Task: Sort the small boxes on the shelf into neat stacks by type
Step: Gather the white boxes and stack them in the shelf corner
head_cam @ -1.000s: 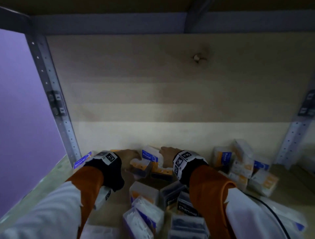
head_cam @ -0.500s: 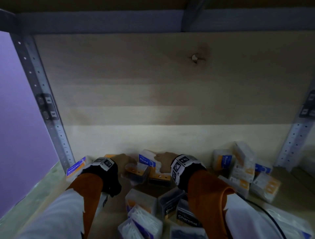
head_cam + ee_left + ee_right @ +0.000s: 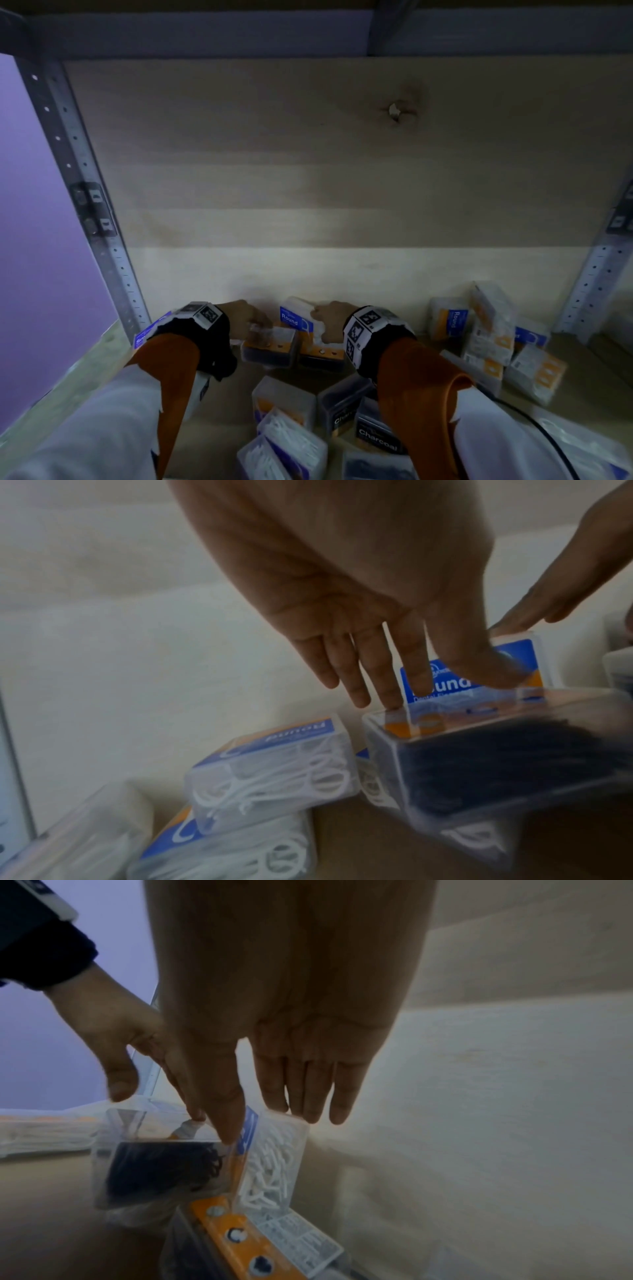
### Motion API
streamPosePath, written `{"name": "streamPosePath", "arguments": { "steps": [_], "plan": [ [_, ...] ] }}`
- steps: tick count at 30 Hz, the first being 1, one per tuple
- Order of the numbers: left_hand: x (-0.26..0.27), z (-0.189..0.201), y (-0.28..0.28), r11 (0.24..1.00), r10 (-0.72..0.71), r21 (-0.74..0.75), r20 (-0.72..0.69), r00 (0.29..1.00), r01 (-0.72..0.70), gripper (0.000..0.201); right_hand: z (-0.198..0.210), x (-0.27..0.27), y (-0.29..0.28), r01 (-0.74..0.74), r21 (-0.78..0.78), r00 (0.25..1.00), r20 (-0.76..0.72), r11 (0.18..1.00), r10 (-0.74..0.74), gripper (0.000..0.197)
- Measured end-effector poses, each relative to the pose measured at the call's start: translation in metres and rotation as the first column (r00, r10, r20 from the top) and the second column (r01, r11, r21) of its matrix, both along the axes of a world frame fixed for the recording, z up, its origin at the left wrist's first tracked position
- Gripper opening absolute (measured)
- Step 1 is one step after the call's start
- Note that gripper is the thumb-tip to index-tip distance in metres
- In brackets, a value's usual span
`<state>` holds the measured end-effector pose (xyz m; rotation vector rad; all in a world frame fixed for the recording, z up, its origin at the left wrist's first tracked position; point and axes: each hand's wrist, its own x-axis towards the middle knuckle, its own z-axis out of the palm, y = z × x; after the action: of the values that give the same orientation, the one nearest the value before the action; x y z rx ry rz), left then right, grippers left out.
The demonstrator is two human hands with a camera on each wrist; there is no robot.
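Note:
My left hand (image 3: 245, 317) (image 3: 441, 691) holds a clear box of dark charcoal picks (image 3: 270, 349) (image 3: 514, 764) (image 3: 161, 1169) by its top, thumb on the near edge and straight fingers on the far edge. Right behind it stands an upright white "Round" box (image 3: 295, 318) (image 3: 525, 649) (image 3: 274, 1164) at the shelf's back wall. My right hand (image 3: 323, 317) (image 3: 267, 1129) pinches that box, thumb in front, fingers over its far top edge. A second charcoal box with an orange strip (image 3: 320, 356) (image 3: 236, 1234) lies below my right hand.
Several loose boxes crowd the front middle (image 3: 284, 404), one labelled Charcoal (image 3: 376, 442). A heap of white and orange boxes (image 3: 486, 335) fills the right corner. White Round boxes (image 3: 274, 764) lie at the left near the steel upright (image 3: 113, 260). A black cable (image 3: 548, 442) runs along my right sleeve.
Both hands stay at the back wall. The dark box under my left hand has shifted slightly nearer and lower against the Round box. My view has tipped a little.

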<state>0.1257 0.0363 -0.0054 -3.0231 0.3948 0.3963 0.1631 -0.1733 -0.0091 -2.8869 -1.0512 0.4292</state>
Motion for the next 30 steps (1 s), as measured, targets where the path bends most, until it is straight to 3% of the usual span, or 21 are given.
{"name": "streamPosePath", "arguments": {
  "steps": [1, 4, 6, 13, 18, 22, 24, 27, 30],
  "plan": [
    [-0.001, -0.001, 0.001, 1.000, 0.010, -0.010, 0.000, 1.000, -0.010, 0.045, 0.000, 0.000, 0.000, 0.007, 0.004, 1.000, -0.002, 1.000, -0.007, 0.014],
    [-0.001, -0.001, 0.000, 0.998, 0.049, -0.032, -0.066, 0.997, -0.051, 0.059, 0.002, -0.002, 0.003, 0.033, -0.036, 0.999, 0.030, 0.999, -0.032, 0.041],
    [0.001, -0.002, 0.000, 0.999, 0.040, -0.017, -0.058, 0.998, -0.041, 0.057, 0.002, -0.002, 0.004, 0.042, -0.042, 0.998, 0.047, 0.998, -0.040, 0.047],
    [0.003, 0.001, 0.007, 0.998, 0.043, -0.036, -0.047, 0.998, -0.044, 0.026, -0.002, 0.004, 0.006, 0.071, -0.006, 0.996, 0.046, 0.997, -0.070, 0.043],
    [0.001, 0.000, 0.012, 0.992, 0.108, -0.059, -0.113, 0.988, -0.115, 0.035, -0.008, 0.005, 0.014, 0.060, 0.063, 0.991, 0.117, 0.996, -0.067, 0.038],
    [0.003, -0.002, 0.014, 0.986, 0.151, -0.045, -0.138, 0.979, -0.159, 0.050, -0.014, 0.007, 0.025, 0.068, 0.091, 0.985, 0.151, 0.993, -0.081, 0.046],
    [0.004, -0.003, 0.014, 0.984, 0.172, -0.027, -0.131, 0.976, -0.177, 0.057, -0.013, 0.006, 0.028, 0.090, 0.109, 0.988, 0.114, 0.990, -0.102, 0.024],
    [0.004, -0.002, 0.010, 0.981, 0.185, -0.047, -0.091, 0.979, -0.189, 0.052, -0.004, 0.002, 0.030, 0.116, 0.103, 0.990, 0.074, 0.988, -0.124, 0.008],
    [0.004, -0.001, 0.005, 0.982, 0.141, -0.120, -0.024, 0.990, -0.143, 0.041, -0.001, -0.002, 0.025, 0.218, 0.062, 0.972, 0.075, 0.974, -0.222, 0.051]
  ]
}}
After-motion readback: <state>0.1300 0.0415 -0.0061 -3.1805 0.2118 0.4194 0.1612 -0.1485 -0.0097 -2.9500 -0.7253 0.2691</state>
